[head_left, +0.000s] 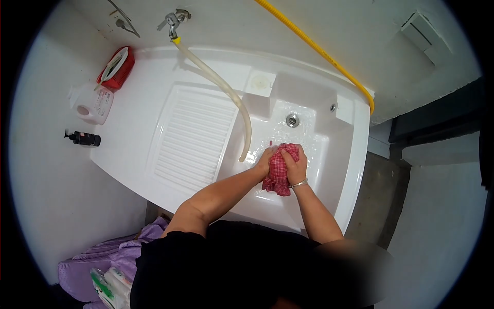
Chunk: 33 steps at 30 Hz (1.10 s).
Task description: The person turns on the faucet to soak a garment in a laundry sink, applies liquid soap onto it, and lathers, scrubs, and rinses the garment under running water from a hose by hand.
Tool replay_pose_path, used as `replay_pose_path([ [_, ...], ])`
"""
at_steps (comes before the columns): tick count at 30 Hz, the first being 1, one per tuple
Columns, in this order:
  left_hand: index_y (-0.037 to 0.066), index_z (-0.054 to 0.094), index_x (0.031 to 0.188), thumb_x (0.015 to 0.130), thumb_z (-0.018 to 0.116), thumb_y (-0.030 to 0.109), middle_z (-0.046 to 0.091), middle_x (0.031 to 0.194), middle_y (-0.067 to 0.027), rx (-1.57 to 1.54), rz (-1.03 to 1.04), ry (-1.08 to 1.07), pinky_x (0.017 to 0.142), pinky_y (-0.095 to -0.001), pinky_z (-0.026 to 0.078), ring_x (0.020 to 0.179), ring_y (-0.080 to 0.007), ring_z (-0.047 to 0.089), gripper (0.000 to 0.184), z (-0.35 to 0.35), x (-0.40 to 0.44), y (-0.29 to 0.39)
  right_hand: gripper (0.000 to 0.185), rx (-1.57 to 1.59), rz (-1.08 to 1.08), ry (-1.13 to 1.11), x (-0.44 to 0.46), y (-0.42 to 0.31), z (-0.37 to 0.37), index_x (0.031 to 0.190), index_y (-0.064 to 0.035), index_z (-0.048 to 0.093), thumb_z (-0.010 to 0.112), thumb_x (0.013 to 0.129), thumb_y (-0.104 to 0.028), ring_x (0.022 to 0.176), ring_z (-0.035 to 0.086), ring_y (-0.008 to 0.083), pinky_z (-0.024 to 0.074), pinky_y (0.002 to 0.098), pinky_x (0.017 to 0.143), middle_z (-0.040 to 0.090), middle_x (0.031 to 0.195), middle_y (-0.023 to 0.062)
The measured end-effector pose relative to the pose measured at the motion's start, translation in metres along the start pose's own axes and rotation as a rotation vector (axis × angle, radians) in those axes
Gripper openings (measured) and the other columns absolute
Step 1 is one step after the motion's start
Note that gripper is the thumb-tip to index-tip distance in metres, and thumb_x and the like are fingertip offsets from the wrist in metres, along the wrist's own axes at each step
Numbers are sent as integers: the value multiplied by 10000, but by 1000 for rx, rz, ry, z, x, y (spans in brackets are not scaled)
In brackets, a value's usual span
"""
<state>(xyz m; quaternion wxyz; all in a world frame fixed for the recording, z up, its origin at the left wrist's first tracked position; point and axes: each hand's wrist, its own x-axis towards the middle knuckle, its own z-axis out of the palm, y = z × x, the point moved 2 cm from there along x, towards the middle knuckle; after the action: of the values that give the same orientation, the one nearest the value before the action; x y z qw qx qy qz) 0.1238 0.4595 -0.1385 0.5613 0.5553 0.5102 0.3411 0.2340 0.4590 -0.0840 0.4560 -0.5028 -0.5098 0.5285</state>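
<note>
A bunched red checked cloth [278,172] is held between my two hands, over the basin of a white laundry sink [329,190]. My left hand [265,158] grips it from the left side, its fingers partly hidden by the fabric. On the other side my right hand [297,166] is wrapped round it, thumb across the top; a bracelet circles that wrist. The lower edge of the cloth hangs loose and ruffled. A pale hose [234,98] runs from the tap [173,21] down into the basin, its end left of my hands. Water glistens around the drain [292,120].
A ribbed washboard [193,136] is moulded into the sink's left part. Along the left edge stand a red basket [121,69], a pink-white jug [98,105] and a black pump bottle [86,138]. A yellow hose [319,49] runs along the back wall. Purple fabric [98,262] lies lower left.
</note>
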Motion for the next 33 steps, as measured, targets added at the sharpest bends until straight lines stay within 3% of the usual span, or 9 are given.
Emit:
replay_pose_path([
  [2, -16, 563, 887, 859, 468, 264, 597, 816, -76, -544, -289, 103, 700, -307, 441, 782, -159, 551, 297, 6, -6, -9, 146, 43, 63, -19, 8, 11, -4, 829, -9, 550, 603, 777, -135, 645, 514, 120, 430, 245, 620, 537, 685, 15],
  [5, -20, 563, 929, 868, 467, 273, 599, 845, -59, -393, -344, 256, 700, -281, 435, 783, -123, 544, 314, 15, 0, -57, 205, 452, 509, -198, 31, 41, -15, 879, -35, 561, 562, 839, -236, 692, 550, 123, 458, 259, 639, 583, 785, 17],
  [10, -15, 552, 984, 881, 469, 283, 588, 863, -116, -479, -144, 401, 739, -281, 422, 795, -170, 552, 327, -5, -22, -4, 341, 559, 389, -123, 56, 31, -56, 1088, -15, 508, 535, 861, -268, 851, 557, 147, 459, 270, 750, 576, 970, 67],
  [14, -12, 569, 952, 828, 546, 281, 558, 965, -166, 115, -86, 460, 729, -311, 428, 851, -232, 557, 319, -27, -66, 18, 375, 179, 264, 31, 73, 59, -90, 1152, -6, 473, 555, 840, -197, 978, 521, 217, 404, 302, 871, 553, 1062, 112],
  [16, 24, 598, 902, 780, 578, 316, 556, 954, -190, 549, -117, 54, 738, -365, 433, 864, -296, 559, 317, -22, -76, -11, 478, -763, -144, 255, 67, 74, -100, 1181, 3, 439, 615, 771, -169, 1047, 480, 297, 375, 359, 915, 492, 1162, 178],
  [20, 55, 611, 889, 736, 598, 313, 534, 948, -208, 593, -429, -372, 794, -414, 431, 925, -345, 525, 300, -9, -78, -12, 572, -583, 95, 233, 35, 130, -67, 1205, 11, 407, 642, 707, -142, 1065, 463, 342, 345, 381, 946, 480, 1145, 226],
  [24, 82, 589, 977, 716, 601, 351, 503, 1081, -205, 801, -93, 164, 816, -436, 427, 982, -384, 498, 375, -2, -73, -15, 554, -490, 295, 254, 22, 147, -49, 1210, 17, 405, 606, 702, -80, 953, 530, 312, 416, 362, 864, 525, 1062, 199],
  [26, 82, 587, 982, 711, 602, 340, 522, 1049, -197, 858, -217, 136, 825, -423, 427, 977, -368, 507, 375, -5, -69, -24, 455, 311, 592, 149, 43, 137, -44, 1132, -41, 476, 538, 682, -13, 840, 567, 221, 464, 327, 788, 581, 953, 114],
  [33, 35, 573, 905, 759, 520, 198, 590, 806, -85, 192, -399, -67, 782, -289, 415, 839, -202, 562, 224, -30, -55, -14, 298, 556, 122, -64, 57, -56, -49, 1056, 10, 530, 541, 759, 8, 696, 551, 112, 461, 234, 598, 584, 848, 36],
])
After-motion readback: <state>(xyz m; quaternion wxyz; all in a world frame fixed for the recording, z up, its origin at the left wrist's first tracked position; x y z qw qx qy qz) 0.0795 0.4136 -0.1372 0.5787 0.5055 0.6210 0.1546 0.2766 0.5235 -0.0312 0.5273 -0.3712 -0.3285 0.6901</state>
